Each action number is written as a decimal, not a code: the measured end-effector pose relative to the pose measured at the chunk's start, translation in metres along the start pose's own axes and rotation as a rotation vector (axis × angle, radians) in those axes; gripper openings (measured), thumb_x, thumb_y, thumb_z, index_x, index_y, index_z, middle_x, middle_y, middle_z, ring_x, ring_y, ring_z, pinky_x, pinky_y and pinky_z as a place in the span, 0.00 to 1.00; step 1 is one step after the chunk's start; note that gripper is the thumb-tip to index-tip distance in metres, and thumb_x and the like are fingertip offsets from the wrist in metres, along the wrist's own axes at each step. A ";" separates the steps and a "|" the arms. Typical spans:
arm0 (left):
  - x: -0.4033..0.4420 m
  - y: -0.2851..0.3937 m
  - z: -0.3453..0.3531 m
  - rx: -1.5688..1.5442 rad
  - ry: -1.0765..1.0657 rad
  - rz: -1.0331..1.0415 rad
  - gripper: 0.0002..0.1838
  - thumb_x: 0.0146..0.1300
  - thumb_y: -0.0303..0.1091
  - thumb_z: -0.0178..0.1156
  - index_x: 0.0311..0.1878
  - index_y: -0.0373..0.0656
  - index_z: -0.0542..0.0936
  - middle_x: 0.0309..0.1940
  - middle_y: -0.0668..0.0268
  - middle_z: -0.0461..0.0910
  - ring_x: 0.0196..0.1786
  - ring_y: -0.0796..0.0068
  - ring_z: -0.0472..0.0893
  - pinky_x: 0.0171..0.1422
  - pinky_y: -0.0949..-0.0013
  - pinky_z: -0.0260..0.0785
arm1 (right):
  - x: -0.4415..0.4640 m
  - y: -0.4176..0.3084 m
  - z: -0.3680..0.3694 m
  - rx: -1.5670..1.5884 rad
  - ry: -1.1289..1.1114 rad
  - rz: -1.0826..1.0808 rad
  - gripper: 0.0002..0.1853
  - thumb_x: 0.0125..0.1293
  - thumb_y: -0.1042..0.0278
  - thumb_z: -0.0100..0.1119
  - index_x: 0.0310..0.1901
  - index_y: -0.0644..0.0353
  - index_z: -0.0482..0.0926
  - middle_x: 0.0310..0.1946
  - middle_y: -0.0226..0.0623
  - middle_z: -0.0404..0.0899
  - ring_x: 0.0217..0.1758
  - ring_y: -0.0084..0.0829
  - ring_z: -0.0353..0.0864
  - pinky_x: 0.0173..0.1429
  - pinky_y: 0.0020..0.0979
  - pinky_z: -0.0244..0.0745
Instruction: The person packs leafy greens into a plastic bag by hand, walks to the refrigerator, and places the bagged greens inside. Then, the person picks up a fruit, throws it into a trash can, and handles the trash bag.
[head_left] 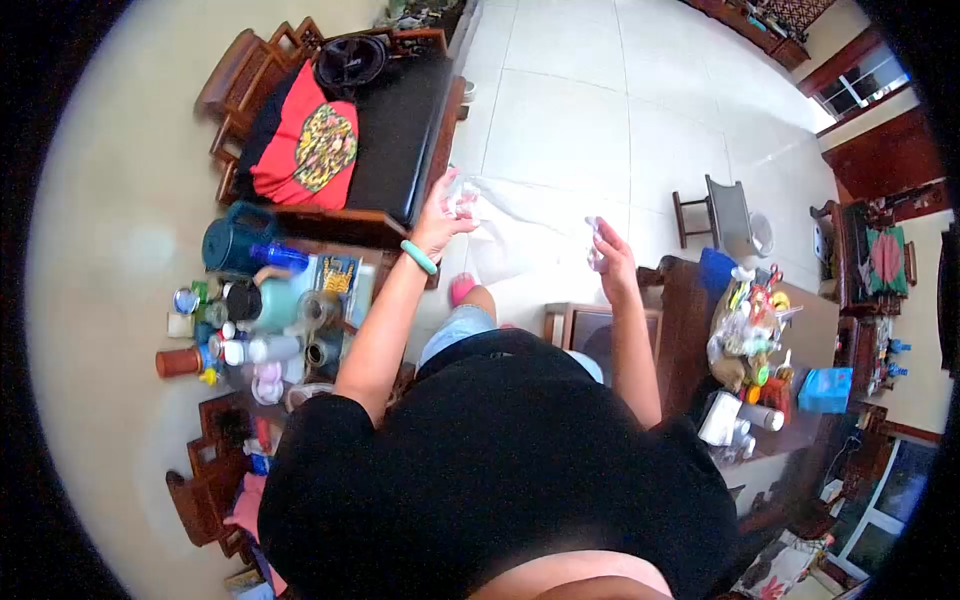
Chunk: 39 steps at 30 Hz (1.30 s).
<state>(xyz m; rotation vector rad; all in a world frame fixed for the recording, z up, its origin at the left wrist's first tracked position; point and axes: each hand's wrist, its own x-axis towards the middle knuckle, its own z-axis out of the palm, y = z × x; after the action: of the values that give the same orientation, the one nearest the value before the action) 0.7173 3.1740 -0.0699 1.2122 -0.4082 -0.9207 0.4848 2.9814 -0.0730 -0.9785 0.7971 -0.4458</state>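
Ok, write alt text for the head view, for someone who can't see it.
The left hand and right hand hold thin, translucent plastic over a pale tiled floor. A red cushion lies on a dark bench at upper left; cluttered tables stand on either side.

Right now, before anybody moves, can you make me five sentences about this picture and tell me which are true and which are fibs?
1. The left hand holds clear plastic. True.
2. The right hand is empty. False: it holds clear plastic too.
3. A pale green bracelet is on the left wrist. True.
4. The red cushion lies on the floor. False: it is on the dark seat.
5. The person's shirt is black. True.
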 end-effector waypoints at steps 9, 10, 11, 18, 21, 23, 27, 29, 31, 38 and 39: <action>0.254 -0.028 -0.011 -0.232 -0.123 -0.346 0.38 0.45 0.10 0.48 0.64 0.36 0.55 0.56 0.50 0.70 0.43 0.73 0.76 0.43 0.77 0.69 | 0.204 -0.015 -0.041 -0.091 0.418 0.229 0.38 0.51 0.67 0.66 0.62 0.68 0.59 0.55 0.47 0.69 0.48 0.31 0.74 0.40 0.25 0.69; 0.284 -0.012 0.003 -0.279 -0.153 -0.355 0.38 0.44 0.10 0.48 0.64 0.37 0.56 0.56 0.52 0.71 0.44 0.74 0.75 0.43 0.78 0.68 | 0.224 -0.028 -0.042 -0.104 0.453 0.301 0.42 0.49 0.63 0.69 0.63 0.69 0.58 0.52 0.51 0.71 0.47 0.33 0.74 0.39 0.26 0.69; 0.304 0.000 0.016 -0.326 -0.174 -0.366 0.39 0.43 0.10 0.47 0.64 0.38 0.57 0.56 0.54 0.71 0.45 0.75 0.75 0.43 0.78 0.68 | 0.239 -0.032 -0.045 -0.087 0.473 0.305 0.42 0.49 0.63 0.69 0.63 0.69 0.58 0.52 0.51 0.71 0.47 0.33 0.74 0.39 0.26 0.69; 0.493 0.052 0.137 -0.098 -0.694 -0.394 0.44 0.37 0.09 0.45 0.65 0.45 0.59 0.54 0.57 0.73 0.30 0.85 0.66 0.34 0.87 0.60 | 0.337 -0.070 -0.082 -0.032 0.620 0.186 0.21 0.54 0.59 0.64 0.47 0.63 0.77 0.28 0.27 0.77 0.19 0.19 0.67 0.23 0.21 0.63; 0.565 0.035 0.201 0.149 -0.787 -0.332 0.45 0.40 0.11 0.49 0.67 0.46 0.53 0.51 0.56 0.75 0.33 0.86 0.72 0.32 0.86 0.63 | 0.387 -0.066 -0.135 0.384 0.649 0.132 0.12 0.57 0.62 0.61 0.40 0.58 0.78 0.27 0.24 0.75 0.23 0.19 0.69 0.26 0.21 0.63; 0.607 0.013 0.238 0.343 -0.826 -0.247 0.45 0.42 0.11 0.51 0.67 0.49 0.51 0.50 0.56 0.76 0.41 0.79 0.77 0.37 0.82 0.68 | 0.421 -0.067 -0.177 0.450 0.695 0.054 0.09 0.58 0.63 0.60 0.38 0.56 0.77 0.25 0.25 0.74 0.23 0.21 0.69 0.25 0.23 0.63; 0.675 -0.047 0.261 0.367 -0.720 -0.344 0.49 0.41 0.07 0.49 0.67 0.56 0.49 0.46 0.56 0.76 0.40 0.75 0.78 0.32 0.78 0.69 | 0.476 -0.082 -0.263 0.669 0.607 0.044 0.06 0.58 0.67 0.58 0.37 0.55 0.76 0.24 0.27 0.73 0.24 0.24 0.69 0.28 0.23 0.64; 0.697 -0.032 0.292 0.231 -0.641 -0.395 0.48 0.41 0.07 0.47 0.67 0.56 0.50 0.48 0.53 0.75 0.39 0.75 0.77 0.28 0.79 0.66 | 0.507 -0.119 -0.297 0.513 0.634 0.064 0.03 0.59 0.71 0.55 0.35 0.55 0.75 0.24 0.27 0.73 0.25 0.22 0.71 0.27 0.22 0.65; 0.722 -0.023 0.313 0.060 -0.525 -0.464 0.47 0.41 0.07 0.47 0.66 0.54 0.52 0.49 0.52 0.74 0.40 0.74 0.76 0.31 0.79 0.66 | 0.535 -0.153 -0.316 0.387 0.827 0.260 0.09 0.58 0.71 0.56 0.41 0.57 0.76 0.25 0.29 0.75 0.27 0.23 0.75 0.26 0.23 0.66; 0.860 -0.028 0.390 -0.043 -0.513 -0.466 0.41 0.41 0.08 0.48 0.63 0.46 0.59 0.48 0.51 0.75 0.43 0.73 0.77 0.37 0.79 0.68 | 0.669 -0.320 -0.338 -0.811 0.324 -0.462 0.41 0.44 0.60 0.73 0.60 0.59 0.62 0.55 0.42 0.67 0.57 0.37 0.69 0.58 0.34 0.67; 0.877 -0.019 0.412 0.073 -0.586 -0.436 0.39 0.42 0.08 0.49 0.62 0.45 0.60 0.47 0.52 0.76 0.43 0.73 0.77 0.39 0.78 0.69 | 0.679 -0.366 -0.320 -0.798 0.217 -0.520 0.43 0.44 0.59 0.73 0.61 0.58 0.61 0.57 0.42 0.65 0.59 0.38 0.68 0.59 0.35 0.66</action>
<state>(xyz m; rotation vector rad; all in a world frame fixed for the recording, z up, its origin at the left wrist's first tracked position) 0.9344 2.2305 -0.1174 1.1007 -0.6588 -1.6618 0.6791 2.1708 -0.1235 -1.9267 0.9337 -0.7097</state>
